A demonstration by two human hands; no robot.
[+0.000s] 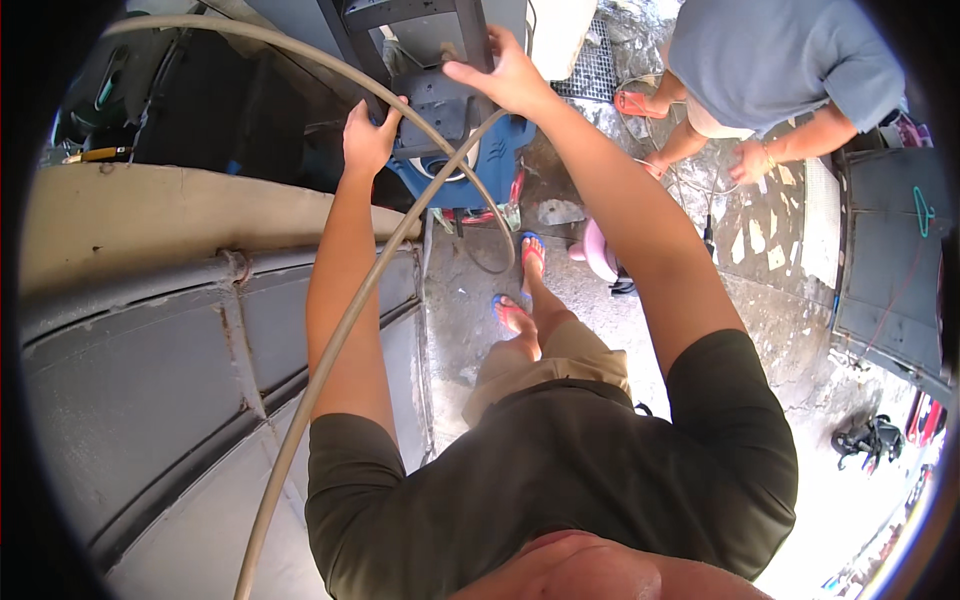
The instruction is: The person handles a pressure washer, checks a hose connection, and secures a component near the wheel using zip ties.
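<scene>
In front of me stands a machine with a blue body [497, 160] and a dark grey upright frame [468, 28]. My right hand [512, 78] wraps round the frame's right side, its thumb pointing inward and some fingers hidden behind. Lower on the left side, my left hand [370, 138] grips the same frame with its thumb up; its other fingers are partly hidden. A tan hose [345, 325] arches over my left forearm and crosses itself in a loop in front of the machine.
A grey metal panel wall [130, 370] with a beige ledge [190, 205] runs along my left. At the right, another person in a grey-blue shirt [765, 60] bends over near a thin cable. A pink rounded object [598, 250] and scattered scraps [757, 237] lie on the floor.
</scene>
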